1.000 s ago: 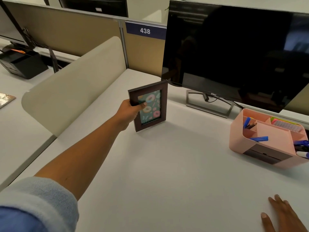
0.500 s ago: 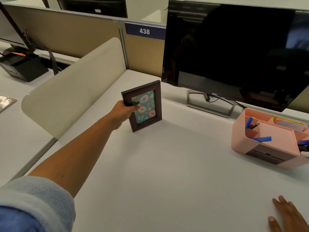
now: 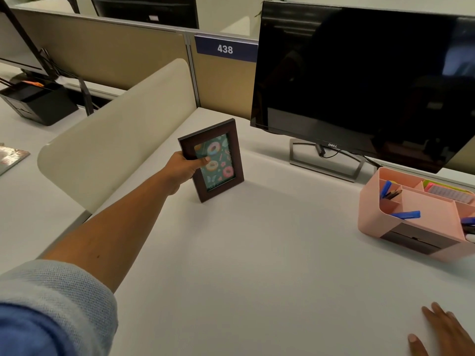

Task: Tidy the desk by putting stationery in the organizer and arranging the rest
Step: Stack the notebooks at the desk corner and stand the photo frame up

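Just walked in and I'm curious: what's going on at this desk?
A person is tidying up. Their left hand grips a dark picture frame by its left edge, thumb on the front, holding it upright with its bottom on the white desk, left of the monitor. The right hand rests flat on the desk, holding nothing. The pink organizer at the right already holds pens and other stationery.

Open-plan office: desk (image 3: 257,265) in partitioned cubicle, divider panels (image 3: 102,52), number plate 438 (image 3: 225,48), Dell monitor (image 3: 359,80).
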The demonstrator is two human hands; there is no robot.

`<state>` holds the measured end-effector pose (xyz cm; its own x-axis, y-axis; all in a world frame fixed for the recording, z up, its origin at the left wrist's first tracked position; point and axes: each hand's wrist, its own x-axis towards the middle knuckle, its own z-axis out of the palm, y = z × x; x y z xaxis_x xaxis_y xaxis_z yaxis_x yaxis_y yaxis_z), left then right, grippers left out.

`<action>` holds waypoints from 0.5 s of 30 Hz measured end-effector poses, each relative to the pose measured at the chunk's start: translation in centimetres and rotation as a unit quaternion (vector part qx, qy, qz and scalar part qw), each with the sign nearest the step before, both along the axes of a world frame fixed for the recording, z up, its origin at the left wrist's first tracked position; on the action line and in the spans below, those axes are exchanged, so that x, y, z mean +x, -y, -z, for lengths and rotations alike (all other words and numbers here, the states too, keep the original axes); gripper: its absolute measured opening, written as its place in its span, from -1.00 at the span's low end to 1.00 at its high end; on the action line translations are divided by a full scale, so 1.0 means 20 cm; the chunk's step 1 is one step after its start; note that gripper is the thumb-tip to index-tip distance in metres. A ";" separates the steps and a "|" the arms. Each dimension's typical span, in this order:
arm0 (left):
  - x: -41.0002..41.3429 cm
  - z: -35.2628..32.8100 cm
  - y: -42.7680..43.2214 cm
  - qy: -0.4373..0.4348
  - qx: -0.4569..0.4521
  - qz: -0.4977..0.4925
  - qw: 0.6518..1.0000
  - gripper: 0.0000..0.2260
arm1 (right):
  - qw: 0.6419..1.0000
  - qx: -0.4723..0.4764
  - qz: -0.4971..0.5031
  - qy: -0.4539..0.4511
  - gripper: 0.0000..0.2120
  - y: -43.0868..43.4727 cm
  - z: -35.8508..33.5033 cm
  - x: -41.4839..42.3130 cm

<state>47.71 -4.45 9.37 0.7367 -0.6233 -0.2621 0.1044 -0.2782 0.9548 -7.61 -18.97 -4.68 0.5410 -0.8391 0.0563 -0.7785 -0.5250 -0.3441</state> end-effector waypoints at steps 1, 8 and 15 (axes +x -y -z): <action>0.01 0.00 0.00 0.001 0.002 -0.001 1.000 -0.79 | 1.000 -0.005 0.007 -0.001 0.09 0.00 0.00 0.00; 0.06 0.01 0.00 -0.007 0.013 0.016 1.000 -0.73 | 0.999 0.041 0.014 0.007 0.09 -0.02 -0.07 0.03; 0.08 0.00 0.01 -0.030 0.020 0.018 0.999 -0.79 | 1.000 0.016 0.017 -0.005 0.08 -0.03 -0.06 0.02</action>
<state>49.30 -4.68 9.38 0.6969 -0.6371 -0.3294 0.1498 -0.3198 0.9356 -7.27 -18.32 -3.45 0.5134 -0.8578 0.0230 -0.7990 -0.4876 -0.3519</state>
